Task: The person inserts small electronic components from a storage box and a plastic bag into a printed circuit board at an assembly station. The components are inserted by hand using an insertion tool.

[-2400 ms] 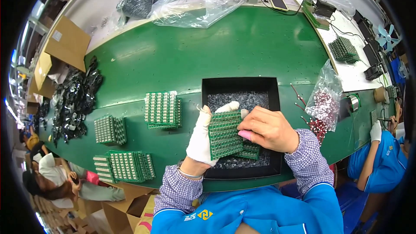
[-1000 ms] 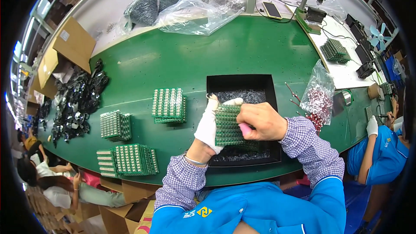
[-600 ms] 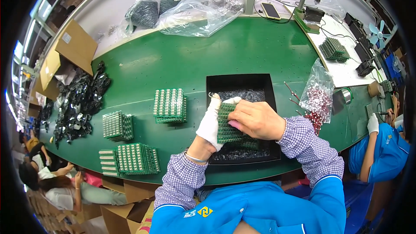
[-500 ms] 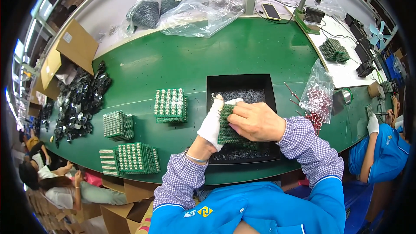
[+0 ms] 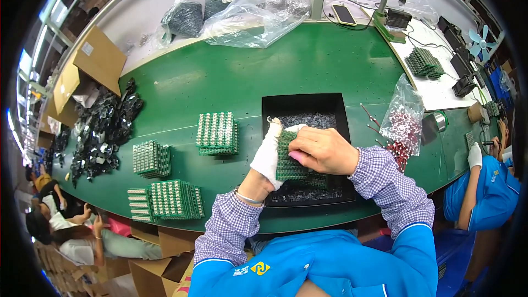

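My left hand [image 5: 266,157], in a white glove that leaves the thumb tip out, grips a green circuit board panel [image 5: 288,168] over a shallow black box [image 5: 345,114]. My bare right hand [image 5: 329,151] is closed, its fingertips pinched against the panel's face. Whatever sits between those fingertips is hidden. Small clear and dark bits [image 5: 313,121] cover the box's floor. Part of another green board [image 5: 318,181] shows below the right hand; whether it is joined to the held panel I cannot tell.
Stacks of circuit board panels [image 5: 215,132] stand to the left. Beyond them lies a heap of shiny black pieces [image 5: 102,132] by a cardboard box [image 5: 99,58]. Rightward are a clear bag of red-tipped parts [image 5: 401,124], a green press [image 5: 388,27] and a co-worker's gloved hand [image 5: 474,155].
My right hand has shifted slightly left along the panel, with its fingers turned a little. The left hand keeps its grip, and the panel has tilted slightly.
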Tool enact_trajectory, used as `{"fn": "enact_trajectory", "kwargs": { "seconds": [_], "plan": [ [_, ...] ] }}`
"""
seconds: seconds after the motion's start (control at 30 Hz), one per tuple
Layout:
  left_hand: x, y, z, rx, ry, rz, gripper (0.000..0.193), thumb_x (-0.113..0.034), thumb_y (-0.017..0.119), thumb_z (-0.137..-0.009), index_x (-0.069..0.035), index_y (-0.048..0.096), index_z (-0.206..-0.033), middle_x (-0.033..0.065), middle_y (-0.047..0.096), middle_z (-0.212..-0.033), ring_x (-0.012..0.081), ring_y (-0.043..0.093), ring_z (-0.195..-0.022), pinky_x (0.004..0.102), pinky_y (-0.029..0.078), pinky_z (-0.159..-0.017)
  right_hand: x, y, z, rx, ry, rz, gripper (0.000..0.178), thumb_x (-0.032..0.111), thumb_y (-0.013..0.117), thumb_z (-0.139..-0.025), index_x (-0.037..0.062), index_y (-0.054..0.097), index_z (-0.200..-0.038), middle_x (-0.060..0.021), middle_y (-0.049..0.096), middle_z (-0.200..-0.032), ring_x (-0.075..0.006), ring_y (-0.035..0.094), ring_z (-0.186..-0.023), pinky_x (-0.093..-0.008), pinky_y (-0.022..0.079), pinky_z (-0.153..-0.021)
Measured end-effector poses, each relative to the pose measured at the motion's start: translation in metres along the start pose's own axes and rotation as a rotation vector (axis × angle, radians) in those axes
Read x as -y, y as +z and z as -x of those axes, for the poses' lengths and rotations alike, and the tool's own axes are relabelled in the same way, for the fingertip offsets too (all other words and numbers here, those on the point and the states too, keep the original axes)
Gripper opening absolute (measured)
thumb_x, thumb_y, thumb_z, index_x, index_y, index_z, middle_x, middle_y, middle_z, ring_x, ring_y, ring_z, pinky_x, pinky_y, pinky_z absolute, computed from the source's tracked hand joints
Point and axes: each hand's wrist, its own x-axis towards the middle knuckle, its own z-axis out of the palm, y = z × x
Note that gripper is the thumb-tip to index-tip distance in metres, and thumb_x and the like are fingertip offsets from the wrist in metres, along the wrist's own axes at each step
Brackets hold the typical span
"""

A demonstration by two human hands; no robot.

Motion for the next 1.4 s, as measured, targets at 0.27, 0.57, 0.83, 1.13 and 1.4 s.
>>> {"fn": "enact_trajectory", "kwargs": {
  "seconds": [0.27,0.57,0.83,1.13,1.4],
  "plan": [
    [0.002,-0.006,0.001,0.091,0.051,-0.066,0.058,-0.054,0.040,-0.098,-0.002,0.063,-0.111,0.0102,0.068,-0.101,0.0174,0.067,-0.084,0.0247,0.056,-0.068,0.004,-0.001,-0.003,-0.011,0.019,0.005,0.012,0.010,0.066,-0.079,0.0076,0.058,-0.087,-0.0053,0.058,-0.082,-0.0191,0.056,-0.066,-0.0277,0.043,-0.050],
    [0.004,0.004,-0.001,-0.107,0.061,-0.103,0.054,-0.053,0.042,-0.098,-0.004,0.064,-0.099,0.0067,0.068,-0.092,0.0158,0.066,-0.077,0.0233,0.055,-0.062,0.010,0.003,-0.008,-0.004,-0.083,0.299,0.015,0.010,0.067,-0.077,0.0071,0.057,-0.087,-0.0039,0.056,-0.079,-0.0193,0.052,-0.063,-0.0277,0.042,-0.052],
    [0.001,-0.015,0.000,0.098,0.062,-0.024,0.059,-0.056,0.041,-0.097,-0.003,0.062,-0.113,0.0064,0.067,-0.095,0.0145,0.066,-0.080,0.0231,0.055,-0.062,0.007,-0.001,-0.003,0.010,0.089,0.003,0.015,0.011,0.067,-0.077,0.0081,0.056,-0.087,-0.0046,0.057,-0.081,-0.0195,0.055,-0.068,-0.0278,0.044,-0.055],
    [0.000,0.005,0.004,-0.045,0.032,-0.060,0.060,-0.056,0.041,-0.097,-0.003,0.062,-0.113,0.0069,0.068,-0.094,0.0150,0.066,-0.076,0.0215,0.056,-0.059,0.009,0.006,-0.005,-0.104,-0.090,0.152,0.015,0.011,0.067,-0.077,0.0085,0.055,-0.086,-0.0049,0.057,-0.082,-0.0191,0.055,-0.069,-0.0266,0.044,-0.055],
    [0.002,-0.005,-0.001,-0.091,0.031,-0.111,0.061,-0.057,0.041,-0.097,-0.002,0.062,-0.113,0.0089,0.068,-0.098,0.0164,0.067,-0.080,0.0244,0.057,-0.062,0.016,0.009,-0.004,-0.029,-0.079,0.421,0.015,0.010,0.067,-0.077,0.0085,0.055,-0.085,-0.0042,0.056,-0.081,-0.0179,0.055,-0.068,-0.0256,0.044,-0.054]
  ]
}}
